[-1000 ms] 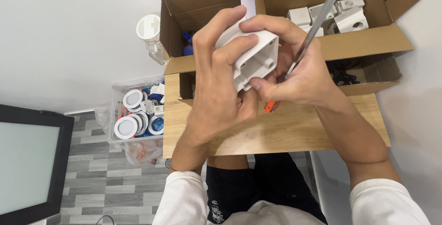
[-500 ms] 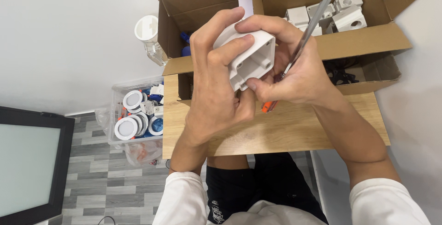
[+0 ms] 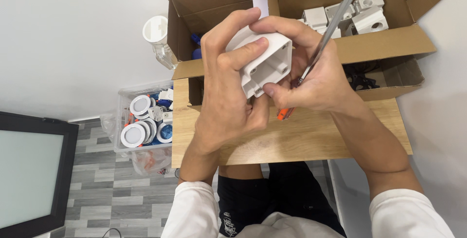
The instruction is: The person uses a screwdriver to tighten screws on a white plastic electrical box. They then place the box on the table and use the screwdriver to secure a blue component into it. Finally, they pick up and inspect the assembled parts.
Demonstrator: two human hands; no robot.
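Note:
My left hand (image 3: 226, 97) grips a white plastic housing (image 3: 266, 63), fingers wrapped over its rounded top and open ribbed side. My right hand (image 3: 316, 75) touches the housing's right and lower edge while pinching a screwdriver (image 3: 330, 26) with a grey shaft and an orange handle end (image 3: 284, 113) poking out below the palm. Both hands hover over a small wooden table (image 3: 301, 136).
Open cardboard boxes (image 3: 384, 43) at the table's back hold several white plastic parts (image 3: 362, 16). A clear bin (image 3: 146, 116) of round white lamp parts stands on the floor at left, beside a white cup-shaped part (image 3: 155, 28). A dark-framed panel (image 3: 29, 170) lies at lower left.
Both hands and the housing have shifted slightly; the screwdriver has tilted a little. The grip on both is unchanged.

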